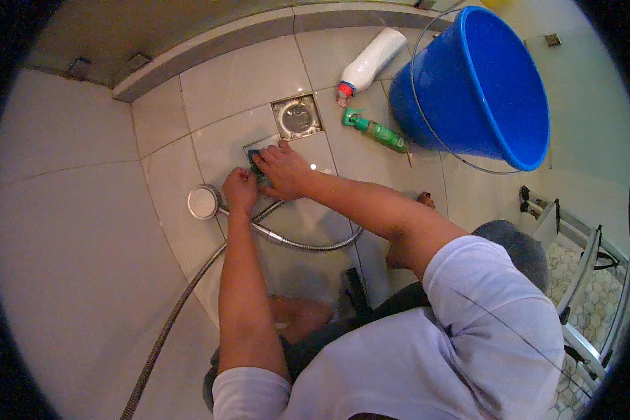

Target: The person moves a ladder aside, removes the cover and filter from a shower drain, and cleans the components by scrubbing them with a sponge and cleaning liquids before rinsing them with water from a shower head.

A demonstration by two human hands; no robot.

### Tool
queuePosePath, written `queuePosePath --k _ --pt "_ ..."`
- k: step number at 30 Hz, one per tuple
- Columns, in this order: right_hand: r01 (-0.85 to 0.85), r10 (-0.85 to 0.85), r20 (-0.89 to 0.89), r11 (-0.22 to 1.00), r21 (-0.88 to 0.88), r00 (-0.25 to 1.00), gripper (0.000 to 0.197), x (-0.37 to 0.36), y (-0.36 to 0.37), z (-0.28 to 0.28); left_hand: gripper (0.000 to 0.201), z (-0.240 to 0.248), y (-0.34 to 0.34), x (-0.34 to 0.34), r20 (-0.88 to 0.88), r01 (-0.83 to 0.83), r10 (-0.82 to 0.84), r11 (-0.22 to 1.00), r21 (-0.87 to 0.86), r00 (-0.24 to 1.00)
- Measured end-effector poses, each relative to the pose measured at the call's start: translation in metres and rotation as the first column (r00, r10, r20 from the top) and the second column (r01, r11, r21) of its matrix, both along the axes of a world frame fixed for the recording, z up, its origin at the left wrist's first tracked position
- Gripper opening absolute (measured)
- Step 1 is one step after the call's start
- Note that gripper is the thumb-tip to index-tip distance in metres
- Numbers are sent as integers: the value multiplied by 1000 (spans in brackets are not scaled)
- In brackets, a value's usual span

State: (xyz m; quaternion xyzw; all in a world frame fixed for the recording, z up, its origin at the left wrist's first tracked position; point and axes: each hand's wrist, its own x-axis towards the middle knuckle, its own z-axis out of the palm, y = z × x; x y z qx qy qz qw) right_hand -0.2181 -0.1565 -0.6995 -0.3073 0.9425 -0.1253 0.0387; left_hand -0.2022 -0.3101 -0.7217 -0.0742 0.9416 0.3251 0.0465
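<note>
My right hand (285, 171) presses a dark green scouring pad (255, 159) down onto a square metal plate, like a drain cover (264, 145), on the tiled floor. Its fingers are bent over the pad. Close beside it, my left hand (240, 189) is closed at the plate's near left corner; what its fingers pinch is hidden. Just beyond the plate is a square floor drain (297, 117) with its round inside exposed. A shower head (204, 201) lies left of my left hand, and its metal hose (308, 246) loops under my forearms.
Beyond the drain, a white bottle with a red cap (372, 61) and a green spray bottle (378, 133) lie on the floor. A large blue bucket (434, 98) tilts at the far right. A folded metal ladder (581, 273) is at right. A low ledge (210, 52) runs along the back.
</note>
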Motion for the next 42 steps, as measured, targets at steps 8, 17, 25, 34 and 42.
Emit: queuePosePath --k 8,17,25,34,42 --pt "-117 103 101 984 137 989 29 -19 -6 -10 14 6 -4 -13 396 -272 94 864 423 914" --pt "-206 210 41 974 -94 977 15 -1 20 -14 15 -19 7 -11 659 -674 146 125 728 738" --pt "212 -158 153 854 -475 976 18 -23 38 18 31 10 27 2 348 -347 302 935 76 888" --pt "86 -92 35 986 143 995 17 -74 85 6 32 26 62 28 -48 -258 258 898 -356 965" --pt "-39 42 252 999 -18 967 17 -15 63 8 22 39 84 18 0 443 -501 767 -463 866"
